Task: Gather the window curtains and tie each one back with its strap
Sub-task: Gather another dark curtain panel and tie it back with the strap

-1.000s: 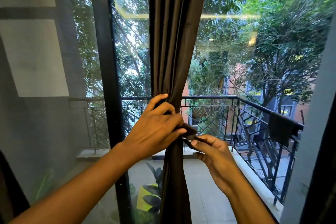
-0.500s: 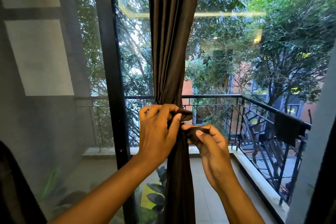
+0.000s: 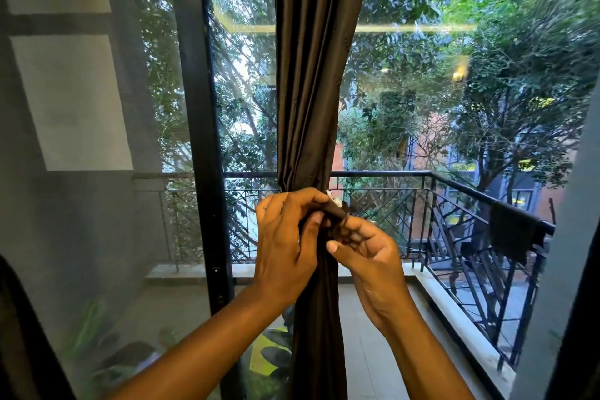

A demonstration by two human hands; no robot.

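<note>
A dark brown curtain (image 3: 316, 75) hangs gathered into a narrow bundle in front of the window glass. At its waist a matching brown strap (image 3: 337, 212) shows a small white patch at its end. My left hand (image 3: 285, 237) curls round the bundle from the left and pinches the strap with its fingertips. My right hand (image 3: 367, 250) meets it from the right, fingers curled on the strap's other end. Most of the strap is hidden behind my fingers.
A black window frame post (image 3: 204, 140) stands just left of the curtain. Beyond the glass are a balcony with a black metal railing (image 3: 454, 185), a dark cloth (image 3: 513, 230) draped on it, and potted leaves (image 3: 272, 354) on the floor.
Both hands have drawn closer at the curtain's waist. The strap's end with a white patch now shows above my left fingertips, and my right hand has risen to meet it.
</note>
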